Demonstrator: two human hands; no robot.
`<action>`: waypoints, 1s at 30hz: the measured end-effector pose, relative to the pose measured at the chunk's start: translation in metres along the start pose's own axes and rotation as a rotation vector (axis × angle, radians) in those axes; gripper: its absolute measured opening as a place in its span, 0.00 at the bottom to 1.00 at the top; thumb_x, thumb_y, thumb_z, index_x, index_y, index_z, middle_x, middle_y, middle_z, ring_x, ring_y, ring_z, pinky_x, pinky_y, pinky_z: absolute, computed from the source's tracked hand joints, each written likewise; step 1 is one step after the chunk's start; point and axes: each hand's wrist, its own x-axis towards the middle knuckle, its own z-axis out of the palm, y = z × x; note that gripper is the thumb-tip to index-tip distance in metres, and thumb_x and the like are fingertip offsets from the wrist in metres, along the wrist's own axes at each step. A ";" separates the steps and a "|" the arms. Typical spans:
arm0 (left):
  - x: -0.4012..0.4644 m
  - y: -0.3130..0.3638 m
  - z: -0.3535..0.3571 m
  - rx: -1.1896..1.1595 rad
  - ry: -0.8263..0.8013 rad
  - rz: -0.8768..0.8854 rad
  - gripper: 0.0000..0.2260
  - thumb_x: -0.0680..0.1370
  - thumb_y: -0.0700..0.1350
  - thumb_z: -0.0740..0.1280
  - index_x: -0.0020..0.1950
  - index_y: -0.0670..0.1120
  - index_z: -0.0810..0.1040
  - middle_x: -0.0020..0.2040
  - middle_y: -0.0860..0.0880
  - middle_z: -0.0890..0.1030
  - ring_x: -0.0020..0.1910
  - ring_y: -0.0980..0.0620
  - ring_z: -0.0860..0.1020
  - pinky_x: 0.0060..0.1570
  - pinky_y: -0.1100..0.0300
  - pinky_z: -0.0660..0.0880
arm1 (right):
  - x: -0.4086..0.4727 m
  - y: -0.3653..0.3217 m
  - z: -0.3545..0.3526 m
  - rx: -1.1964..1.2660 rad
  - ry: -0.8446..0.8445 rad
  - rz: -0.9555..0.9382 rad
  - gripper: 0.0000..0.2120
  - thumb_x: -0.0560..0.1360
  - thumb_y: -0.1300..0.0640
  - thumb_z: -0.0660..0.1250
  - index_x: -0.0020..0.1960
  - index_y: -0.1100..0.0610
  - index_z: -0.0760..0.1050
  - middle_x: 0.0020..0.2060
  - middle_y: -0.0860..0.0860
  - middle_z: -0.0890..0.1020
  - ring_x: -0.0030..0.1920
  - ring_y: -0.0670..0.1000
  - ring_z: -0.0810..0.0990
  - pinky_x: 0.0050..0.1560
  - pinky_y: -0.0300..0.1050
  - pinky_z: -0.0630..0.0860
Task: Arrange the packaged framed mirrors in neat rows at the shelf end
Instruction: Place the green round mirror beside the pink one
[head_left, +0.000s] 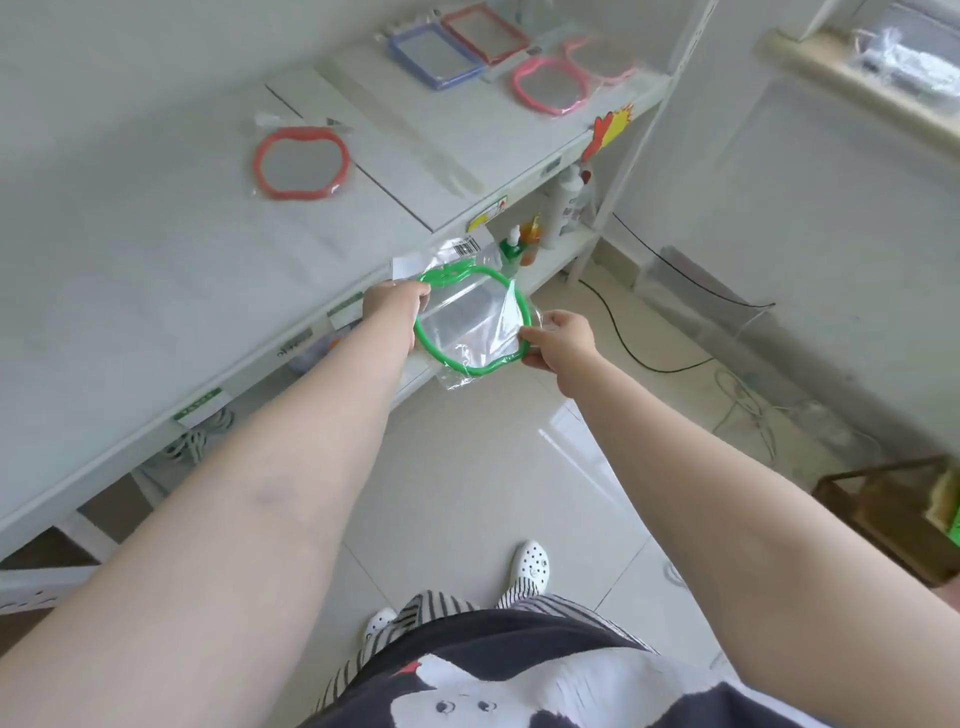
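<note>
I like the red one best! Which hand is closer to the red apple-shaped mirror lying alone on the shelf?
Left. The left hand grips the green-framed mirror on the side nearer the red apple-shaped mirror; the right hand grips its far side.

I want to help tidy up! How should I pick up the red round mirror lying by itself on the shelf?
The red round mirror lies flat in its clear bag, so come from above with both hands and pinch opposite sides of the thick rim; the loose bag flap would probably slip.
</note>
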 end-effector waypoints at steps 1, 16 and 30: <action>-0.002 0.004 0.020 0.006 -0.001 -0.003 0.09 0.66 0.34 0.63 0.28 0.46 0.70 0.21 0.48 0.65 0.28 0.51 0.61 0.34 0.63 0.61 | 0.010 -0.002 -0.016 0.007 0.016 0.005 0.12 0.74 0.68 0.68 0.55 0.59 0.73 0.47 0.58 0.79 0.37 0.54 0.80 0.37 0.41 0.82; 0.052 0.084 0.140 -0.066 0.051 0.047 0.06 0.69 0.36 0.68 0.35 0.47 0.79 0.28 0.50 0.74 0.28 0.50 0.70 0.30 0.65 0.65 | 0.140 -0.070 -0.086 0.044 -0.013 -0.003 0.21 0.73 0.68 0.70 0.65 0.63 0.71 0.51 0.60 0.81 0.34 0.52 0.80 0.34 0.39 0.82; 0.175 0.208 0.168 -0.054 0.088 0.126 0.11 0.70 0.36 0.69 0.29 0.47 0.73 0.27 0.48 0.72 0.30 0.49 0.70 0.34 0.62 0.67 | 0.270 -0.186 -0.036 -0.043 0.028 -0.055 0.19 0.74 0.64 0.71 0.63 0.63 0.74 0.42 0.56 0.81 0.48 0.63 0.85 0.52 0.58 0.82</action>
